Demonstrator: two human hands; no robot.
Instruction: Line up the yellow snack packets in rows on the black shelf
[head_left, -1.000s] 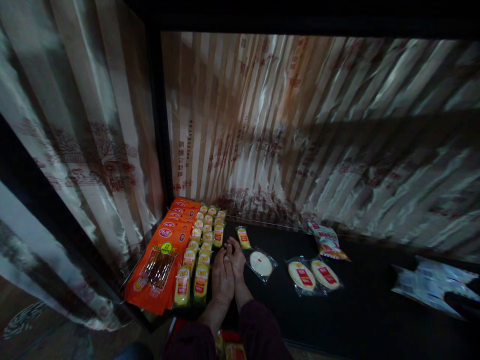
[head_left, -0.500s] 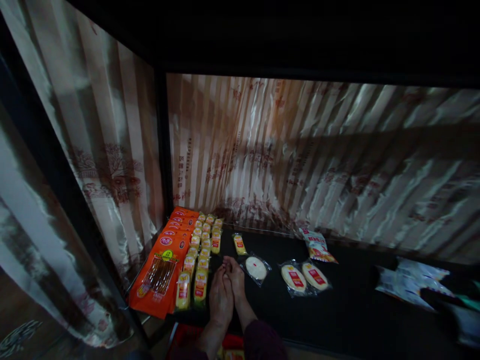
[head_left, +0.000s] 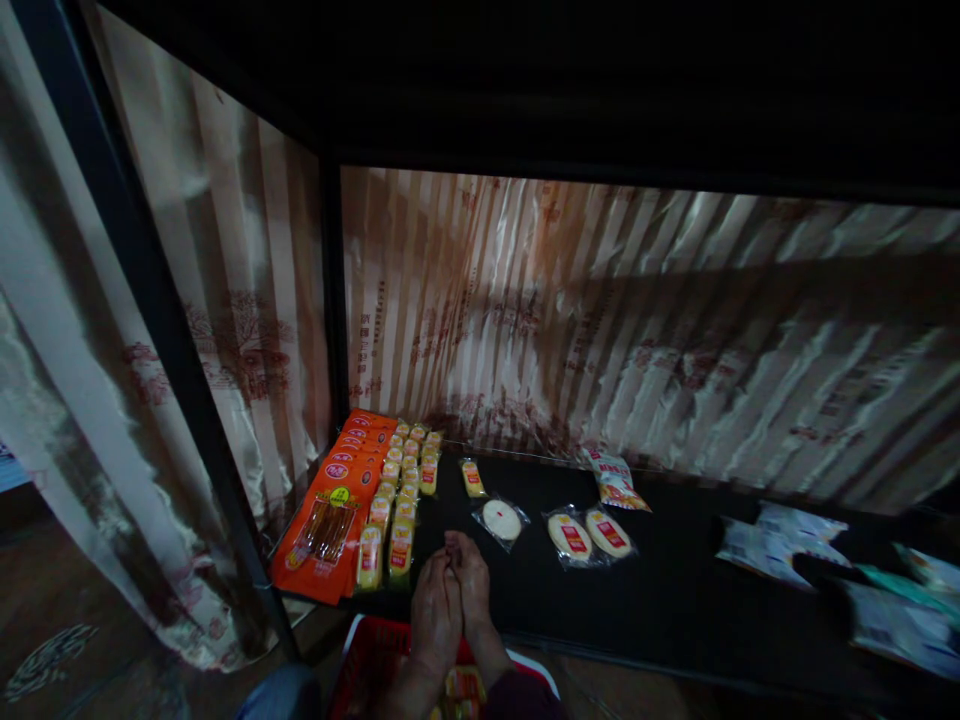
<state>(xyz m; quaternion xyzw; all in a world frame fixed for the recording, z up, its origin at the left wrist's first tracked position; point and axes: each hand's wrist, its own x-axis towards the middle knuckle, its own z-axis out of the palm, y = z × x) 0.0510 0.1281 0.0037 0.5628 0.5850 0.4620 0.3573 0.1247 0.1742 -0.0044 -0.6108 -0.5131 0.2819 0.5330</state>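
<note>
My left hand (head_left: 436,612) and my right hand (head_left: 472,582) are pressed against each other, fingers closed, above the front edge of the black shelf (head_left: 675,600). Whatever lies between them, if anything, is hidden. Just left of them, small yellow-wrapped snack cakes (head_left: 400,548) stand in rows. Beyond the fingertips lie a single yellow snack cake (head_left: 472,478) and a round white flatbread in clear wrap (head_left: 501,520). Below my forearms is a red basket with a white rim (head_left: 375,640), holding more yellow packets (head_left: 465,684).
Orange snack bags (head_left: 322,525) overlap in a row at the left end. Two round wrapped pastries (head_left: 570,537) and a red-and-white bag (head_left: 618,480) lie right of my hands. Silvery packets (head_left: 765,550) are farther right. A dark post (head_left: 161,300) rises at left; striped curtains (head_left: 525,300) hang behind.
My joined hands have drawn slightly back toward the shelf's front edge. The view has shifted, so more of the red basket and the packets at right show.
</note>
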